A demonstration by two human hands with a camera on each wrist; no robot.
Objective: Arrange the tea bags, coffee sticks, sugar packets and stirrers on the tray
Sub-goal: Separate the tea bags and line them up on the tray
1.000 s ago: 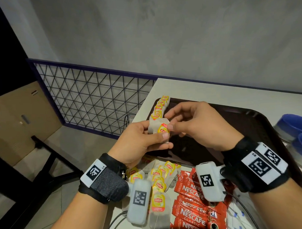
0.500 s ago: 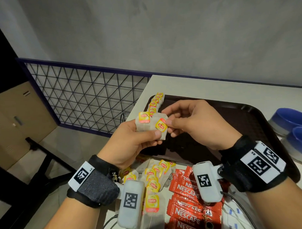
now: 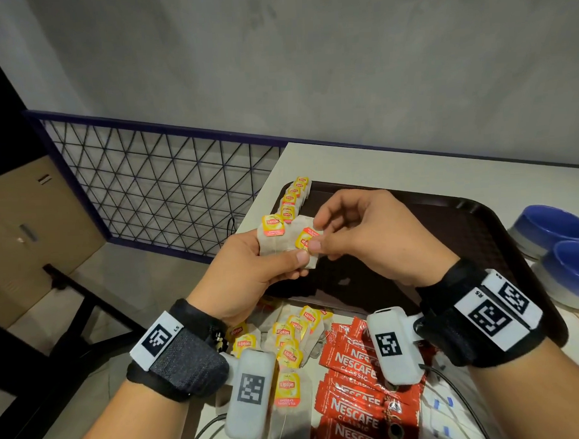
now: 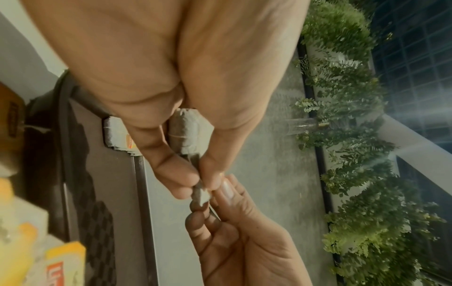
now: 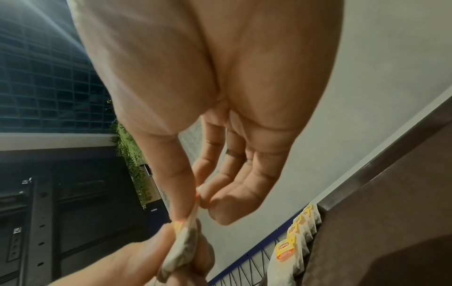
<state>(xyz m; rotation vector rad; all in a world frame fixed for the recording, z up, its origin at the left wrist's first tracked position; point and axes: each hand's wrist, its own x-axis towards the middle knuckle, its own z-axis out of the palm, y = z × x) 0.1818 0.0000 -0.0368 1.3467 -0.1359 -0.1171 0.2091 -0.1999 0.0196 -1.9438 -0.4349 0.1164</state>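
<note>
My left hand (image 3: pixel 267 266) grips two tea bags (image 3: pixel 282 242) above the near left corner of the dark brown tray (image 3: pixel 446 233); the same tea bags (image 4: pixel 186 133) show between thumb and fingers in the left wrist view. My right hand (image 3: pixel 318 234) pinches the yellow tag (image 3: pixel 304 239) of the right-hand bag. A row of tea bags (image 3: pixel 294 197) stands along the tray's far left edge, and that row of tea bags (image 5: pixel 293 243) also shows in the right wrist view. Loose tea bags (image 3: pixel 289 344), red coffee sticks (image 3: pixel 349 375) and white packets (image 3: pixel 442 411) lie on the table in front of the tray.
Two blue bowls (image 3: pixel 558 242) stand at the table's right edge. A purple-framed wire grid (image 3: pixel 156 191) runs left of the white table (image 3: pixel 411 169). A cardboard box (image 3: pixel 26 228) and a black frame sit on the floor at left.
The two tea bags in my left hand have fanned apart, showing both tags. My right fingers now pinch the right bag's tag. Both hands stayed above the tray's near left corner.
</note>
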